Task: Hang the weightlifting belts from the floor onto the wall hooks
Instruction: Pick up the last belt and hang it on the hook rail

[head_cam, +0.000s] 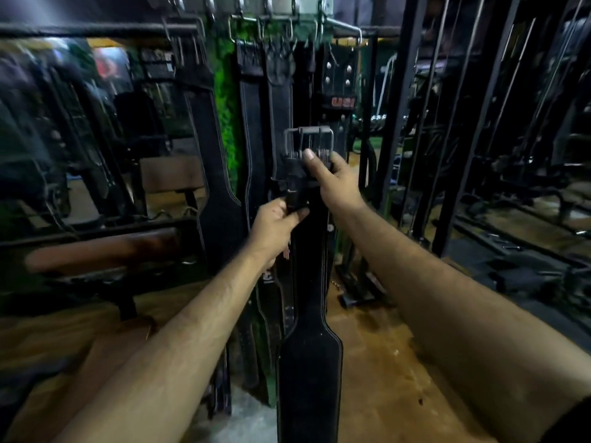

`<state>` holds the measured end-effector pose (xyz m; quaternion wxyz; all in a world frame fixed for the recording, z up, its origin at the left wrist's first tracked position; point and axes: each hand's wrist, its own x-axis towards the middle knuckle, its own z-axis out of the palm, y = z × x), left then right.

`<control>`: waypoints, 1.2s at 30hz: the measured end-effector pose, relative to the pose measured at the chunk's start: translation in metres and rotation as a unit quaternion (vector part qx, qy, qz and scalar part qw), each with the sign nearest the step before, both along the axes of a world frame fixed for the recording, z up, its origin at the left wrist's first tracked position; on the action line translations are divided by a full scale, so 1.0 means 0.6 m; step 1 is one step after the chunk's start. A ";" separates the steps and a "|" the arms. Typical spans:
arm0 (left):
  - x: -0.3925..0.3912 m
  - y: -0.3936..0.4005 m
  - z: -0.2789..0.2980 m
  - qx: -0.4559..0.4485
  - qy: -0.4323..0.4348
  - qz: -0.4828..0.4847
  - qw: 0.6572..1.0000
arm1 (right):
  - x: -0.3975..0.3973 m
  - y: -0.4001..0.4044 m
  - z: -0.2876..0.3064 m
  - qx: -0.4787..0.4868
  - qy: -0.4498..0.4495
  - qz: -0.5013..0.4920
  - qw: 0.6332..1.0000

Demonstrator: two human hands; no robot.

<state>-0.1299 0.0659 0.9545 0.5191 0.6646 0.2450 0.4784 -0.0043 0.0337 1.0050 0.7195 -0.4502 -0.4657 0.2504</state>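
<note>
I hold a black leather weightlifting belt [309, 362] upright in front of the wall, its wide part hanging down toward the floor. Its metal buckle [309, 139] is at the top, well below the hooks. My right hand [335, 180] grips the strap just under the buckle. My left hand [276, 223] pinches the strap a little lower on its left edge. Several black belts [220, 174] hang from the metal wall hooks [278, 22] at the top of the view.
A mirror [96, 123] with a dark rail fills the left. A bench with a brown pad [102, 251] stands at lower left. Black machine frames and cables [463, 123] stand to the right. The floor [383, 362] is brown.
</note>
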 end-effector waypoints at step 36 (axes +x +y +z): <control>0.132 0.075 0.231 0.078 0.095 0.123 0.985 | 0.131 0.111 0.276 0.182 0.139 -0.004 0.974</control>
